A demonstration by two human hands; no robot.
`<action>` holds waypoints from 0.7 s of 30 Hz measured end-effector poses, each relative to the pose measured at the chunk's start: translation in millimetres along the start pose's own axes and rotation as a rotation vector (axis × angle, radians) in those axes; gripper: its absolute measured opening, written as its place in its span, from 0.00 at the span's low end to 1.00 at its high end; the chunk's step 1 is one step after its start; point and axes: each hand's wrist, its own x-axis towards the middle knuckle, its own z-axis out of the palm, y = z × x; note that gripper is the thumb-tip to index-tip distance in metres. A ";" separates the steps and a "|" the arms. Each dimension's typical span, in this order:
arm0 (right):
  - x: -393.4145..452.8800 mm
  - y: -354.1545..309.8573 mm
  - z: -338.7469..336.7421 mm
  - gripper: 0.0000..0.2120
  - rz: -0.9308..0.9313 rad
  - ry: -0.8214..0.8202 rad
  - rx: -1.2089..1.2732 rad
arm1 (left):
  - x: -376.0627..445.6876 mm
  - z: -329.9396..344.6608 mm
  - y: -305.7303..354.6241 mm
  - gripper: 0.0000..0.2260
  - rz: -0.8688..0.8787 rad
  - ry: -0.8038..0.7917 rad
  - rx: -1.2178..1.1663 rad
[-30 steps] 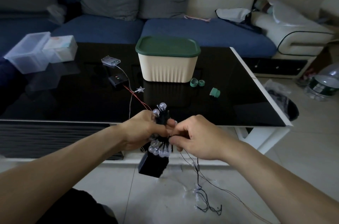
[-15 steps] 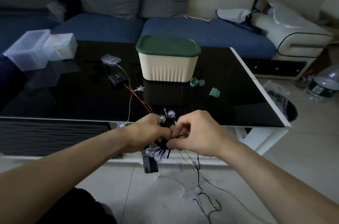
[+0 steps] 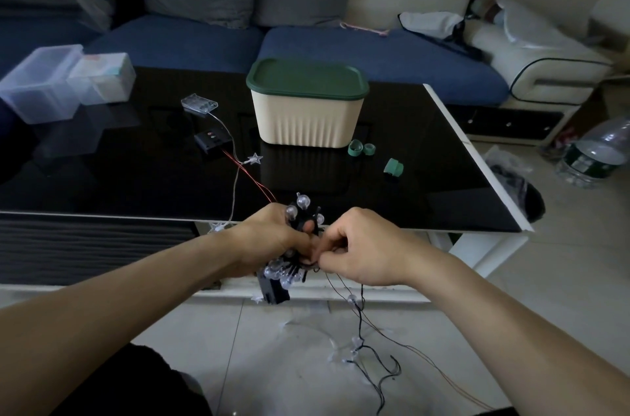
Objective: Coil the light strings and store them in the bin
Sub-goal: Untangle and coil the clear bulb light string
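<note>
My left hand [image 3: 269,241] grips a coiled bundle of a black-wired light string [image 3: 300,211] with round clear bulbs, just in front of the table's near edge. A black battery box [image 3: 272,291] hangs below the bundle. My right hand [image 3: 361,250] pinches the black wire right beside the bundle. The loose tail [image 3: 361,340] of this string trails down onto the floor. A cream bin [image 3: 306,119] with a shut green lid stands mid-table. A second string with star lights [image 3: 254,159], red wires, and two battery boxes [image 3: 213,141] lies left of the bin.
The black glass table [image 3: 409,183] has clear plastic boxes [image 3: 44,81] at far left. Three green tape rolls [image 3: 361,148] lie right of the bin. A blue sofa [image 3: 375,54] is behind. A water jug [image 3: 596,153] and a dark bag [image 3: 525,187] sit on the floor at right.
Both hands have risen slightly toward the table edge with the bundle. My right hand shifted along the wire beside the bundle, and the hanging battery box swung.
</note>
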 end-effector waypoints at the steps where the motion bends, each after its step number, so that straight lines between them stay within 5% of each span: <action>1: -0.8 0.1 -0.5 0.06 -0.008 -0.002 -0.005 | 1.1 0.0 -0.4 0.15 -0.009 0.025 -0.018; 4: -2.7 1.2 -1.9 0.04 -0.042 0.044 -0.008 | 2.1 -0.2 3.8 0.08 -0.038 0.116 -0.153; 8: -2.7 4.5 -0.8 0.05 -0.020 0.077 -0.068 | 0.2 -0.1 9.1 0.23 -0.044 0.165 -0.303; 12: -4.6 5.9 0.2 0.09 0.039 0.015 -0.098 | -1.9 0.5 12.6 0.19 -0.033 0.169 -0.291; 14: -4.1 4.4 1.9 0.07 0.014 0.022 -0.137 | -2.1 -1.3 11.7 0.12 -0.035 0.142 -0.305; 21: -6.6 -1.9 4.1 0.07 -0.074 0.126 -0.039 | -10.7 -2.3 9.4 0.12 -0.002 -0.072 -0.210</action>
